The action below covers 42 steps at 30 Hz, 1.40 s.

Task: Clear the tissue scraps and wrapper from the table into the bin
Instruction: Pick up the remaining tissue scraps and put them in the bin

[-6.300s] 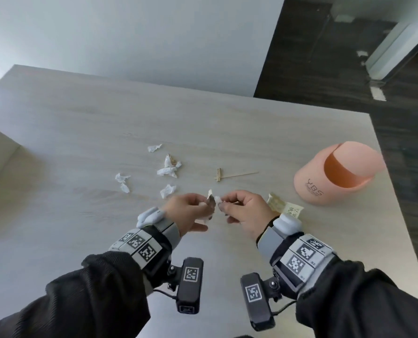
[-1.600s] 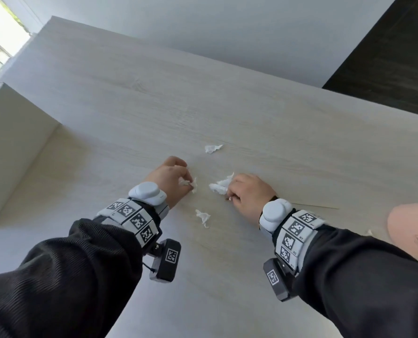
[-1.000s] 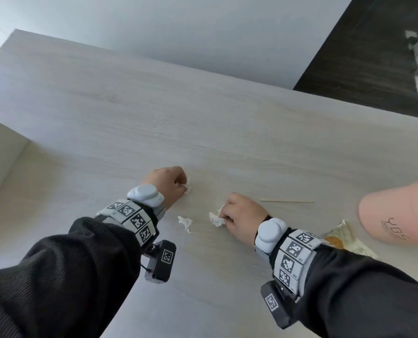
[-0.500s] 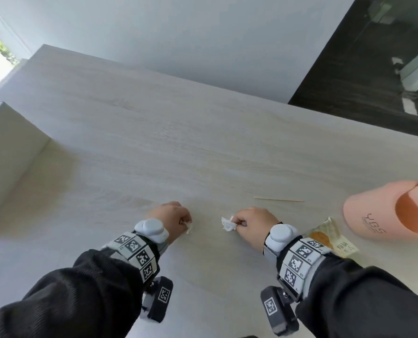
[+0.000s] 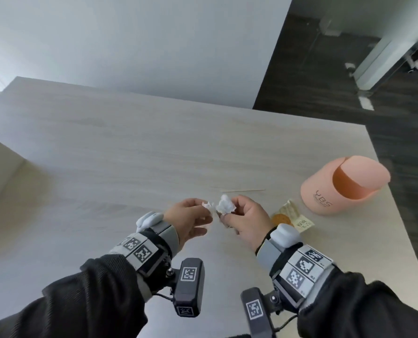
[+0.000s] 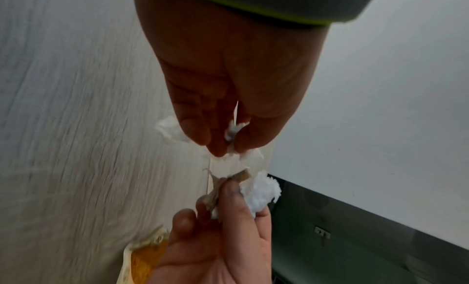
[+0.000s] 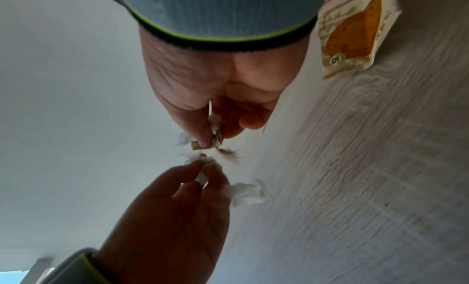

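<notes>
Left hand [image 5: 188, 219]: fingers pinch crumpled white tissue scraps [image 5: 208, 205]
Right hand [image 5: 245, 219]: fingers clamp white tissue wad [image 5: 225, 206]
Pink plastic bin [image 5: 342, 185]: on pale wood-grain worktop [image 5: 130, 154]

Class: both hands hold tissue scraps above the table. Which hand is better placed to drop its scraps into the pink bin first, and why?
Probably the right hand: the bin stands on its side of the table, so the left hand would have to cross over.

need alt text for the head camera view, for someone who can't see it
Two hands meet above a pale wood table, the left hand and right hand each pinching white tissue scraps. To the right lie a yellow wrapper and a thin wooden stick, with a pink bin beyond them near the table's right edge.
</notes>
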Each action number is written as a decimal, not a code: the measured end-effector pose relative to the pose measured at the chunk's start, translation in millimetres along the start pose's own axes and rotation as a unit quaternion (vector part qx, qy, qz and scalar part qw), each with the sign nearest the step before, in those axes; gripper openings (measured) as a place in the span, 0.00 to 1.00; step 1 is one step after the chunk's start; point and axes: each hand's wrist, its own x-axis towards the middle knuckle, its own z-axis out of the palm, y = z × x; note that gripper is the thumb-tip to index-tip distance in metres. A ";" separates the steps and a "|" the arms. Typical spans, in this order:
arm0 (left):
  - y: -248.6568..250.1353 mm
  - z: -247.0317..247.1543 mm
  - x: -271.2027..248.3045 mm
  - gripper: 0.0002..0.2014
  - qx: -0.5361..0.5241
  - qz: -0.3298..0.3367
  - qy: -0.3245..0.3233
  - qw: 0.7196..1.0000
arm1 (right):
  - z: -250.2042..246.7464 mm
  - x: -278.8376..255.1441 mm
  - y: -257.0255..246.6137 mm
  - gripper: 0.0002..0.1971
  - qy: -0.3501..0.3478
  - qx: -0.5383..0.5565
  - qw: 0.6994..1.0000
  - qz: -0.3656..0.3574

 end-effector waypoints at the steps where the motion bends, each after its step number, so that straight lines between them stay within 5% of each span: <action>1: -0.7 7.0 -2.0 0.07 -0.028 -0.012 -0.003 1.000 | -1.7 -2.5 -0.7 0.08 0.006 -0.012 1.000 -0.011; 10: -11.2 78.5 -20.4 0.22 -0.127 -0.067 -0.083 0.986 | -42.9 -27.5 18.4 0.07 0.036 -0.224 0.969 -0.095; 14: -15.4 108.6 -25.8 0.17 -0.129 -0.079 -0.089 0.985 | -59.8 -34.8 29.8 0.05 0.044 -0.201 0.973 -0.107; 22: -25.1 154.9 -32.4 0.30 -0.136 -0.088 -0.111 0.981 | -104.2 -49.7 43.8 0.08 0.071 -0.187 0.975 -0.099; 31: -36.7 189.9 -31.1 0.26 -0.114 -0.081 -0.119 0.983 | -145.1 -61.6 45.2 0.04 0.098 -0.150 0.980 -0.086; 42: -42.4 146.6 -10.9 0.12 0.101 0.007 0.080 0.992 | -233.1 -22.8 34.8 0.03 0.316 -0.203 0.920 -0.114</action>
